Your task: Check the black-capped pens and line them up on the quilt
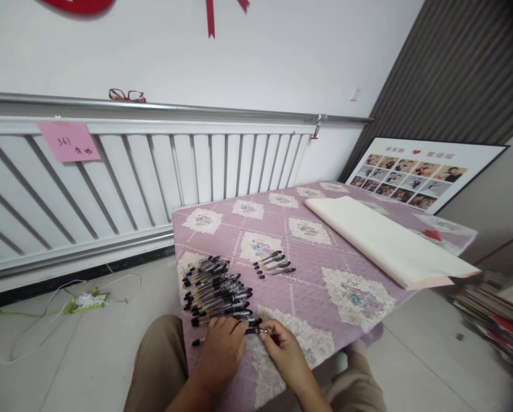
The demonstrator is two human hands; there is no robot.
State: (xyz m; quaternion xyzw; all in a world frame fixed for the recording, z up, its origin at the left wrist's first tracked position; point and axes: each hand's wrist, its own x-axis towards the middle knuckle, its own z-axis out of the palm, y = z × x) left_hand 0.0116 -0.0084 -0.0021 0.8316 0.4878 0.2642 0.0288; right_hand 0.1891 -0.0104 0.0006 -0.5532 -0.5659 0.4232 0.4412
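Both hands meet at the near edge of a purple quilted table [308, 269]. My left hand [222, 349] is closed around a black-capped pen [252, 330] lying across the cloth. My right hand [282, 343] pinches the same pen at its right end. Just beyond my hands lies a pile of several black-capped pens [216, 289]. A smaller group of several pens [275, 264] lies apart, a little farther in and to the right.
A folded cream sheet [389, 240] lies across the table's right side, with a small red object [432, 234] behind it. A white radiator [145, 177] runs behind, with glasses [126, 95] on its rail. A power strip [87, 301] and cables lie on the floor at left. Stacked papers [497, 320] sit at right.
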